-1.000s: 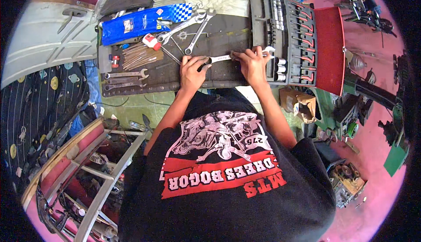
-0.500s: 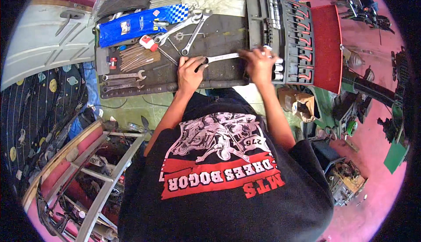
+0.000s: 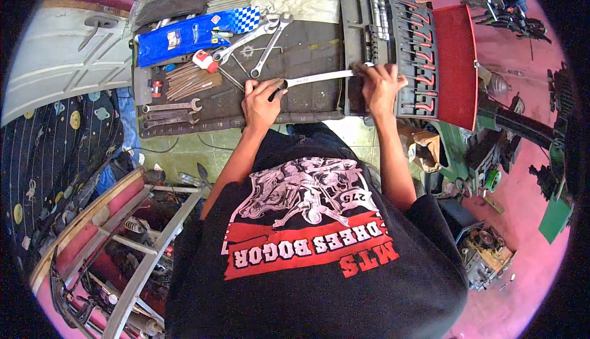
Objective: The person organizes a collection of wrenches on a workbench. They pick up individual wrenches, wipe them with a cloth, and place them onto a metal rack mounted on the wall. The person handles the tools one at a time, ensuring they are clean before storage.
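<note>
A long silver wrench (image 3: 319,78) spans the gap between my two hands, above the dark mat and the edge of the toolbox. My left hand (image 3: 263,102) pinches its left end between thumb and fingers. At the other end, my right hand (image 3: 381,90) has its fingers curled over the wrench, hiding that end. A small shiny piece (image 3: 402,81) shows beside the right hand; I cannot tell whether it is held. Under that hand is the open red toolbox (image 3: 456,69) with its black tray.
Large wrenches (image 3: 270,47) lie farther back, near a blue packet (image 3: 196,37), a red-and-white bottle (image 3: 204,61) and a bundle of brown sticks (image 3: 192,84). Smaller wrenches (image 3: 169,107) rest at the mat's left. Sockets (image 3: 380,19) and several hex keys (image 3: 418,50) fill the tray.
My right hand has shifted right along with the far end of the wrench, and more of its shaft shows. My left hand has moved slightly left. The row of sockets is now covered.
</note>
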Tool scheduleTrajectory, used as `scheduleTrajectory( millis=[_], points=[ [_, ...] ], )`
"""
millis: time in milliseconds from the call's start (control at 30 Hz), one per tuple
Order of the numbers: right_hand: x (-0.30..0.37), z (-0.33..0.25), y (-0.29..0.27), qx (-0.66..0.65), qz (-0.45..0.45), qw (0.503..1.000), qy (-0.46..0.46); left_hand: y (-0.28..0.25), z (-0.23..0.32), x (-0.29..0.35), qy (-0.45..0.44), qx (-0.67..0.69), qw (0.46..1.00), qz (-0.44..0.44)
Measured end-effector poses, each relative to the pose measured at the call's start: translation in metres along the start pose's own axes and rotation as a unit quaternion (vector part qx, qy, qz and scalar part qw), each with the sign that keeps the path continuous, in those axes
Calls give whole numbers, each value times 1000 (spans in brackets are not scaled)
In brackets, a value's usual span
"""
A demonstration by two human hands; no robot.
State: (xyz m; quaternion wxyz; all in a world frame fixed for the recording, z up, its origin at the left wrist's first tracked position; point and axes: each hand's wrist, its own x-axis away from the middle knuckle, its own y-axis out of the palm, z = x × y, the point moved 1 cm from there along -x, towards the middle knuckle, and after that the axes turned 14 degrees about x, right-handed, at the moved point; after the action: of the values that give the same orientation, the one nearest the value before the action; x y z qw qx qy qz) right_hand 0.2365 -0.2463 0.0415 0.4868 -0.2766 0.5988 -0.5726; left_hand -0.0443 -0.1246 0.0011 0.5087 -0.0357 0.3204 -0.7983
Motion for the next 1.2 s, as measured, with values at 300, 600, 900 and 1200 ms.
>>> scheduleTrajectory(
  millis=[300, 600, 900, 1200],
  points=[
    [7, -14, 15, -50, -3, 997, -61, 2, -10, 0, 1, 25, 1000, -8],
    [2, -108, 14, -132, -34, 972, -191, 2, -7, -2, 14, 30, 999, -9],
    [6, 5, 7, -34, 6, 999, -21, 2, -7, 1, 0, 37, 999, -1],
    [5, -16, 9, -23, -15, 999, -31, 1, -2, 1, -18, 41, 999, 2]
  ],
)
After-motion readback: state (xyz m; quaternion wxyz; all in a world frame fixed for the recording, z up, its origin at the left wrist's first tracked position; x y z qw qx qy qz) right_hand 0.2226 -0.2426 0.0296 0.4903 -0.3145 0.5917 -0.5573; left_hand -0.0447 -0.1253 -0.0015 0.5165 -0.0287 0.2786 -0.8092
